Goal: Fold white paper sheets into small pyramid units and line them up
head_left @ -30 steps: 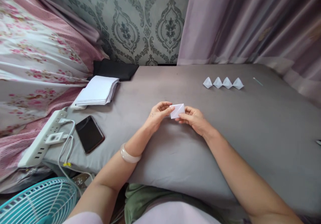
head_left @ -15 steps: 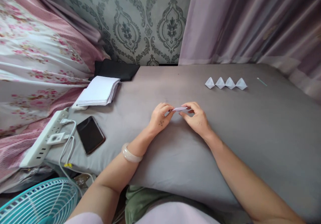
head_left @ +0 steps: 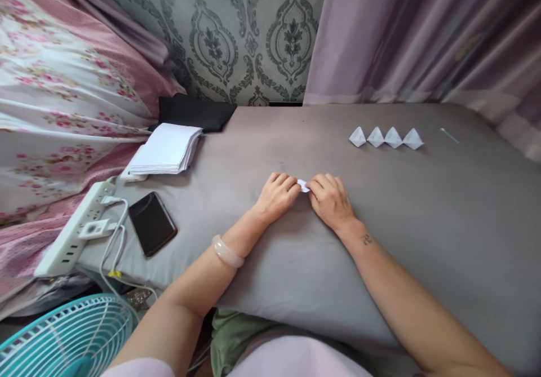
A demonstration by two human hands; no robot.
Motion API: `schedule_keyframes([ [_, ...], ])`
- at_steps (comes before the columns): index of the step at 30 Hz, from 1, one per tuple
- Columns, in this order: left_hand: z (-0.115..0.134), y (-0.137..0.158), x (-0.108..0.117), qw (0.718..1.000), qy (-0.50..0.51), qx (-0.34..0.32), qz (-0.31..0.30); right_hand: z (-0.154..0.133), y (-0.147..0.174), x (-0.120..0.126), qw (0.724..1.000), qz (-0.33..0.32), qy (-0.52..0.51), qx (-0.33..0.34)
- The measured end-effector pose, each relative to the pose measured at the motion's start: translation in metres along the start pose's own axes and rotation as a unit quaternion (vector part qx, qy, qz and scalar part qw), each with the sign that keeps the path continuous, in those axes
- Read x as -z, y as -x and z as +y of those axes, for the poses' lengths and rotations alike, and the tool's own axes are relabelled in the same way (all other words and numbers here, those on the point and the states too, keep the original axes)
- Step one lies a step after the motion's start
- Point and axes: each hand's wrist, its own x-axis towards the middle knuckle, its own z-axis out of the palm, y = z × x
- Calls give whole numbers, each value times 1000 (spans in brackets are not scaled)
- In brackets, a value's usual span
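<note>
A small folded white paper (head_left: 303, 185) is pinched between my two hands over the grey cloth surface. My left hand (head_left: 278, 196), with a pale bangle on its wrist, has its fingers curled on the paper's left end. On the right end, my right hand (head_left: 332, 199) grips with bent fingers, palm turned down. Only the middle of the paper shows; the fingers cover both ends. Farther off to the right, several folded paper shapes (head_left: 393, 137) with pointed tops stand side by side in a row.
A stack of white paper (head_left: 167, 149) lies at the left, before a black flat item (head_left: 198, 112). Nearer are a phone (head_left: 152, 223) and a power strip (head_left: 74, 230) with white cables. A teal fan (head_left: 67, 337) stands lower left. A thin green stick (head_left: 449, 136) lies far right.
Both hands have rolled over so their backs face up, and the fingers have closed in on the paper. Less of the paper shows between them. The view has shifted slightly.
</note>
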Motion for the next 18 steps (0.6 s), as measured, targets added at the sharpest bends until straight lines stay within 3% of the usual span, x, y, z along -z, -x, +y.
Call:
schedule_keyframes([
  [3,1,4,-5,998,48,27,-26,1,5,-2,999,-30,-40,-4],
  [5,0,7,-9,991,112,68,-13,3,8,-3,996,-37,-83,-19],
  [10,-4,14,-10,945,254,201,32,10,8,-6,980,-32,-178,-87],
  [14,-5,11,-5,915,303,265,32,15,4,-11,958,-25,-246,-145],
  [18,-5,8,-1,902,311,298,26,16,2,-13,953,-9,-249,-173],
])
